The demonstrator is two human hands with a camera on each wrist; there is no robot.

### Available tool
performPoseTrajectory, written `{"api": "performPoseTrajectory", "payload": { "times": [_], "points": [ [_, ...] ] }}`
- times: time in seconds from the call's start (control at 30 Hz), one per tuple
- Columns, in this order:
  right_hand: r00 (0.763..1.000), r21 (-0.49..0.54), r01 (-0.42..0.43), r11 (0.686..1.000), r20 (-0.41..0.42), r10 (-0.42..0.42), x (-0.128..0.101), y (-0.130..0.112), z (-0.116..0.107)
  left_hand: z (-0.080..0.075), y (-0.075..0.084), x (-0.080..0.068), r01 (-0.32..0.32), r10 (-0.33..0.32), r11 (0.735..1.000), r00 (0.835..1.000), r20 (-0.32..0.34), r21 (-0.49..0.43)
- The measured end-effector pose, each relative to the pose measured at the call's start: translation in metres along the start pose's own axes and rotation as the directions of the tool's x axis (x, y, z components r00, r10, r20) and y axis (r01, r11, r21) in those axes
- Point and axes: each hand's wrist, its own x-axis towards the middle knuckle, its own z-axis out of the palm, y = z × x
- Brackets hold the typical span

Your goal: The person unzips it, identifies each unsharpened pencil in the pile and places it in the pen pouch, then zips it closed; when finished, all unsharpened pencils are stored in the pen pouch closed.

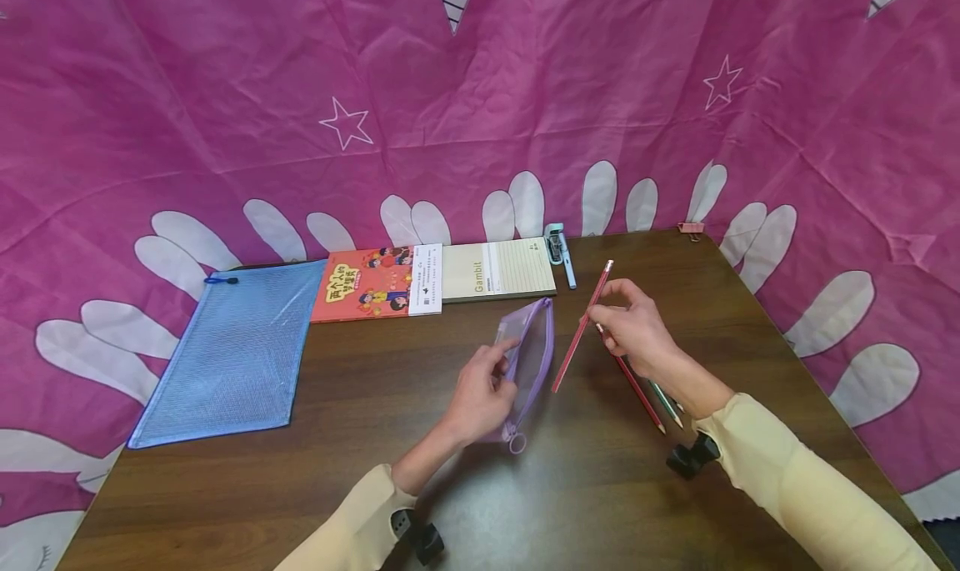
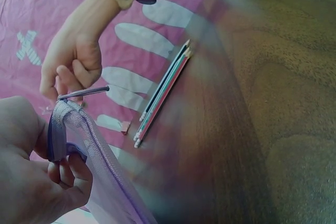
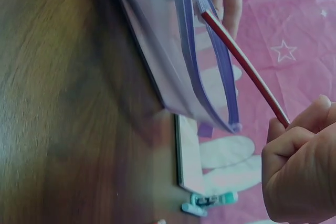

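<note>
In the head view my left hand (image 1: 478, 398) grips one side of a purple zip pouch (image 1: 534, 356) whose mouth gapes open, with a ring pull at its near end. My right hand (image 1: 636, 328) pinches a red pencil (image 1: 582, 327) between thumb and fingers, slanted beside the pouch's right edge. Seen from the right wrist, the pencil's far end (image 3: 210, 20) reaches close to the zip opening; whether it is inside I cannot tell. Several more pencils (image 2: 165, 90), including red and green ones, lie together on the table, partly hidden by the right hand in the head view.
A blue mesh zip bag (image 1: 232, 354) lies at the left. Along the back edge are a red book (image 1: 352, 292), a Gambit notebook (image 1: 517, 269), a small stapler (image 1: 554, 244) and a light blue pen (image 1: 568, 267). A pink clip (image 1: 691, 227) holds the cloth at the back right.
</note>
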Motion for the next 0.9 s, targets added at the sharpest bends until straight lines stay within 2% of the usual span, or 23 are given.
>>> {"api": "performPoseTrajectory", "payload": {
  "times": [0.23, 0.47, 0.67, 0.9],
  "points": [
    [1.000, 0.031, -0.009, 0.999, -0.026, 0.010, 0.002, 0.002, 0.019, 0.000, 0.000, 0.001, -0.023, 0.023, 1.000, 1.000, -0.020, 0.009],
    [0.999, 0.074, -0.010, 0.997, -0.045, 0.014, -0.001, 0.001, 0.029, 0.000, 0.000, 0.000, -0.010, 0.010, 1.000, 1.000, -0.012, 0.009],
    [0.998, 0.057, -0.024, 0.998, -0.053, 0.027, -0.002, 0.006, 0.038, 0.000, 0.000, 0.000, -0.004, 0.004, 1.000, 1.000, -0.009, 0.006],
    [0.999, -0.001, -0.046, 0.999, -0.008, 0.046, -0.007, 0.023, 0.048, 0.000, 0.001, 0.001, 0.001, -0.001, 1.000, 1.000, -0.010, 0.004]
  ]
}}
